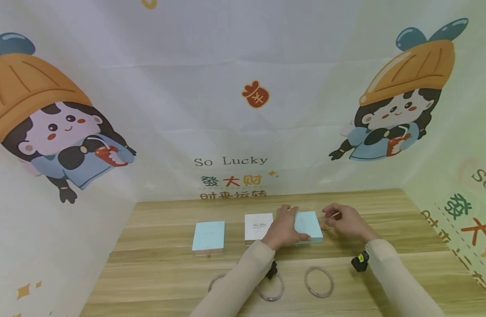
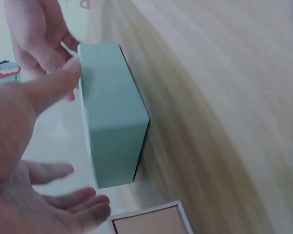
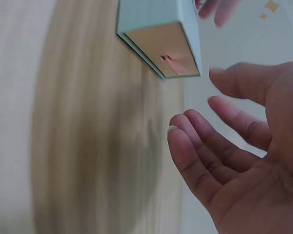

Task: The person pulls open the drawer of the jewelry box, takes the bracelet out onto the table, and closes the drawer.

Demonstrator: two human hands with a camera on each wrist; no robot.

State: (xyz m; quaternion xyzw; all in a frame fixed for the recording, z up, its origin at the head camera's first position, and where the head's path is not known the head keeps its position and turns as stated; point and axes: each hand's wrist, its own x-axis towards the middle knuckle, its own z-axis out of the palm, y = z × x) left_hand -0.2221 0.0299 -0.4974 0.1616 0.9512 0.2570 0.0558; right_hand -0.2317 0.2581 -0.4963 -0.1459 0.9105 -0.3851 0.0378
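My left hand [image 1: 283, 228] reaches over a light-blue box [image 1: 308, 223] at the right of a row of boxes. In the left wrist view its thumb lies at the box's upper edge, while the other fingers extend loosely past the near end. Just right of that box is my right hand [image 1: 347, 221], its fingers loosely bent around nothing. The right wrist view shows a gap between these fingers and the box's tan end [image 3: 158, 46], from which a small pink ribbon tab [image 3: 175, 64] sticks out. Part of the box is hidden by the left hand.
A white box [image 1: 258, 225] with printed lettering stands left of my left hand, and another light-blue box [image 1: 209, 237] farther left. Nearer me lie three translucent bangles, one at the right [image 1: 332, 284]; my left sleeve partly covers the others. A printed cloth [image 1: 187, 101] hangs behind the table.
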